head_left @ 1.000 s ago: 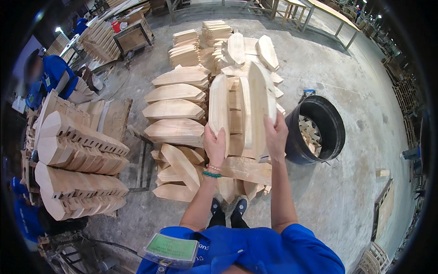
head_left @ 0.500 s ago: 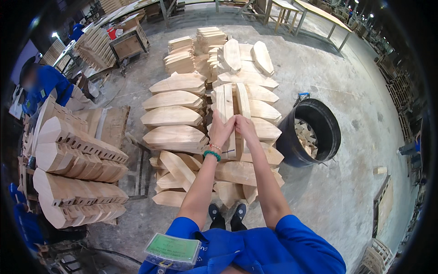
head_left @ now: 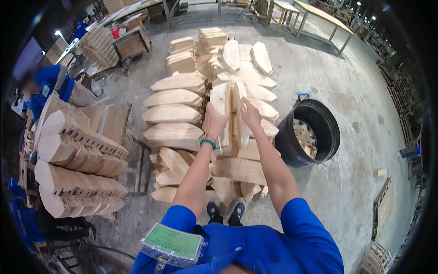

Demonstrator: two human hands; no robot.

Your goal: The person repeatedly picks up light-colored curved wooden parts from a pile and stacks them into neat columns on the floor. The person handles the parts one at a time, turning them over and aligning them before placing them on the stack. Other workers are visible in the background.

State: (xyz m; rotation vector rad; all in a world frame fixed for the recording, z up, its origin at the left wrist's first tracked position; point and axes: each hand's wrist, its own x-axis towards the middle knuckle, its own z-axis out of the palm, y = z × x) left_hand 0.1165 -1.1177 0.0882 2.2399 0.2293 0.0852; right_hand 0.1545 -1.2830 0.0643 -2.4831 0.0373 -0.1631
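A grey, scuffed concrete floor fills most of the workshop, with a long pale-topped table standing well back at the upper right. Slotted wooden parts stand in rows on the left, near a co-worker in blue. In the middle, point-ended boards lie in stacks; a black bin just right of them contains wood offcuts. Above the right-hand stacks, a left board and a right board stand on edge, a narrow gap between them. The left hand has its grip around the left board; the right hand touches the right board, though I cannot tell whether its grip is closed. Half a second ago the hands met at the boards' near side; now they are apart.
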